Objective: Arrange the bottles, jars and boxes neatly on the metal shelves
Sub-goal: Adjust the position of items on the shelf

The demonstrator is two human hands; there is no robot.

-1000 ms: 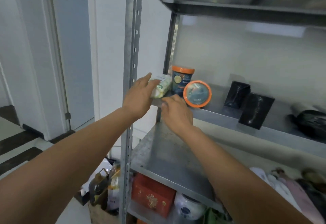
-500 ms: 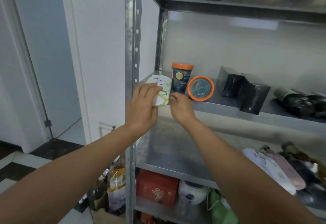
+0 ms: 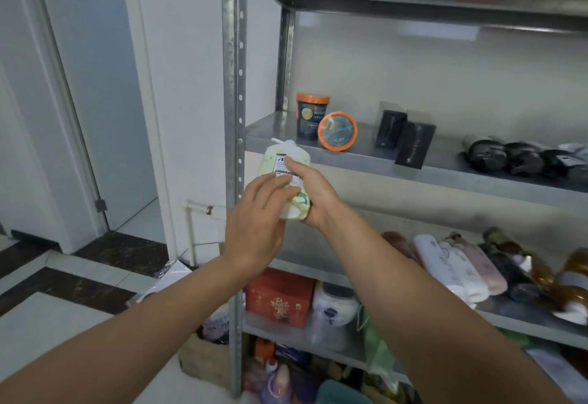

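Note:
A pale green bottle with a white label is held in the air just in front of the metal shelf, below its front edge. My right hand grips its lower right side, thumb across the label. My left hand lies against its lower left side, fingers extended over the label. On the shelf stand an upright orange-lidded jar and a second orange-lidded jar tipped on its side. Two black boxes stand further right.
Dark bottles lie at the shelf's right end. On the shelf below lie several white, pink and brown bottles. Lower still sit a red box and a white jar. The steel upright stands left of my hands.
The green bottle has come off the shelf's left end, down and toward me, turned upright. My right hand moved from the shelf edge onto the bottle. The view shifted right.

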